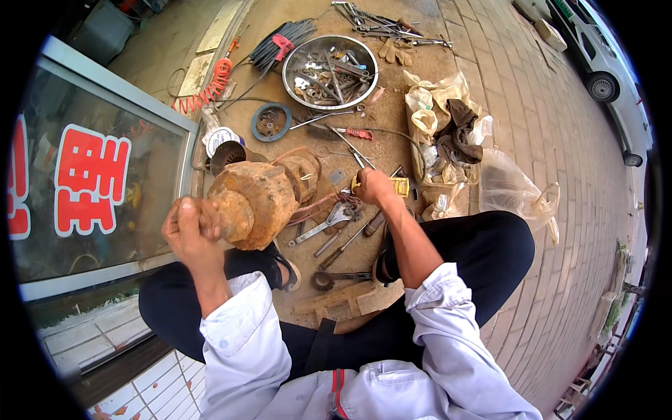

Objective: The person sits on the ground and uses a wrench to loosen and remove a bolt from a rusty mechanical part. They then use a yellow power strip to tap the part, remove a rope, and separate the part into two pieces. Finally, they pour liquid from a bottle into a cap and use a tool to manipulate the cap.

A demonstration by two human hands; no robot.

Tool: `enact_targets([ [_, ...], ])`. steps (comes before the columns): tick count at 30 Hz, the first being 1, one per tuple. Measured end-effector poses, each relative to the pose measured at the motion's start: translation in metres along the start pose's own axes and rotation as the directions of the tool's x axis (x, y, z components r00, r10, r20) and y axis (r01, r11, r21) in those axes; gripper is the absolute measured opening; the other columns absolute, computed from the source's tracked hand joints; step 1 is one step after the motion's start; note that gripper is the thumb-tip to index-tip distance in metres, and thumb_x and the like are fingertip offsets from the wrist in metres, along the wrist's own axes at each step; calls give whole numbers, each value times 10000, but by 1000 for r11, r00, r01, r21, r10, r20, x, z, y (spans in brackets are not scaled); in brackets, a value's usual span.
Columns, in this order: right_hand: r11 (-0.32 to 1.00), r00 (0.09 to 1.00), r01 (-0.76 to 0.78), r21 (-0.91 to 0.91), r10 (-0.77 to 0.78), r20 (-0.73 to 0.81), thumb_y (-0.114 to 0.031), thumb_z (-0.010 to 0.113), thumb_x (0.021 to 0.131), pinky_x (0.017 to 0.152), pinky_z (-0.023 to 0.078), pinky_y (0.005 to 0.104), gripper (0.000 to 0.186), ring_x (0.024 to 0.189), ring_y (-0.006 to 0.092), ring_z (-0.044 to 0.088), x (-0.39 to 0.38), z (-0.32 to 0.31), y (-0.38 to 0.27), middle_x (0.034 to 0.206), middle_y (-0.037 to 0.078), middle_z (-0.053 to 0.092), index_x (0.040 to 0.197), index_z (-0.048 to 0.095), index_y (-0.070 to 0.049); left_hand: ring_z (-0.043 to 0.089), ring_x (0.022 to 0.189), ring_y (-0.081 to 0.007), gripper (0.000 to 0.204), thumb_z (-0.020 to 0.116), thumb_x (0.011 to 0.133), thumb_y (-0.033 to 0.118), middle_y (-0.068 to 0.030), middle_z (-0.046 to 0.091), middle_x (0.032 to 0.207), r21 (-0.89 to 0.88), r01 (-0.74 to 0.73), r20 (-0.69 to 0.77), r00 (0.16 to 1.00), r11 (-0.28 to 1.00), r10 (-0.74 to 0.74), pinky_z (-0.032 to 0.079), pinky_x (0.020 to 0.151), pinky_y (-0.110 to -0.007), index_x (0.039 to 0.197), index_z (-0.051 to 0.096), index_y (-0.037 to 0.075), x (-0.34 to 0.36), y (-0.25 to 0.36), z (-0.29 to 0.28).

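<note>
My left hand (192, 231) is curled against the near end of a heavily rusted round metal part (262, 199), its fingers bent around the rim. This part looks like a motor or pump body with stepped discs. My right hand (376, 187) is closed over the ground at centre. A slim metal tool (352, 148) runs up and left from it, its grip hidden in the fist. Beside that hand lies a small yellow box (400, 186). An adjustable wrench (325, 222) rests on the ground between the rusty part and my right forearm.
Ahead, a steel basin (288, 78) holds metal parts and tools. A tray of bags and cloth (413, 150) stands at right, beside a clear plastic bag (514, 185). A glass door (105, 175) stands at left. Also around are a grey ring (257, 124) and a red coiled hose (217, 80).
</note>
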State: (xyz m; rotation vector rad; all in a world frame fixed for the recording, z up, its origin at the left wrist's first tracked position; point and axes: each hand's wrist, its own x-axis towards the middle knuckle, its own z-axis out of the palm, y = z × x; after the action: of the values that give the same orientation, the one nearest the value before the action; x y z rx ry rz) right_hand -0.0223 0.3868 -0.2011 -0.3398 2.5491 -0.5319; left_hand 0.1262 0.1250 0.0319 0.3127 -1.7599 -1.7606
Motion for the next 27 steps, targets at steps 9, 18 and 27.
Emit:
enact_targets([
  [9, 967, 980, -186, -174, 169, -108, -154, 667, 820, 1060, 382, 552, 476, 1280, 416, 490, 14, 42, 17, 1283, 214, 572, 1275, 565, -59, 309, 450, -89, 411, 455, 1029, 225, 8, 310, 513, -16, 1, 4, 1000, 1000, -1, 436, 772, -341, 641, 358, 131, -4, 4, 1],
  [18, 869, 976, -216, -446, 183, -118, -207, 603, 872, 930, 399, 471, 244, 1090, 327, 616, 31, 62, 50, 1131, 156, 669, 1078, 683, -104, 301, 446, -87, 393, 467, 1015, 244, 10, 299, 509, 19, -11, -8, 1000, 1000, 11, 426, 774, -342, 653, 351, 142, 2, 1, 6],
  [27, 969, 977, -151, 196, 176, -117, -217, 717, 792, 870, 541, 474, 358, 959, 428, 679, 35, 55, 32, 1005, 308, 684, 1028, 675, 50, 308, 443, -89, 395, 464, 1014, 244, 10, 294, 504, 1, -15, -3, 1000, 1000, 15, 433, 771, -343, 652, 350, 137, -1, 1, 3],
])
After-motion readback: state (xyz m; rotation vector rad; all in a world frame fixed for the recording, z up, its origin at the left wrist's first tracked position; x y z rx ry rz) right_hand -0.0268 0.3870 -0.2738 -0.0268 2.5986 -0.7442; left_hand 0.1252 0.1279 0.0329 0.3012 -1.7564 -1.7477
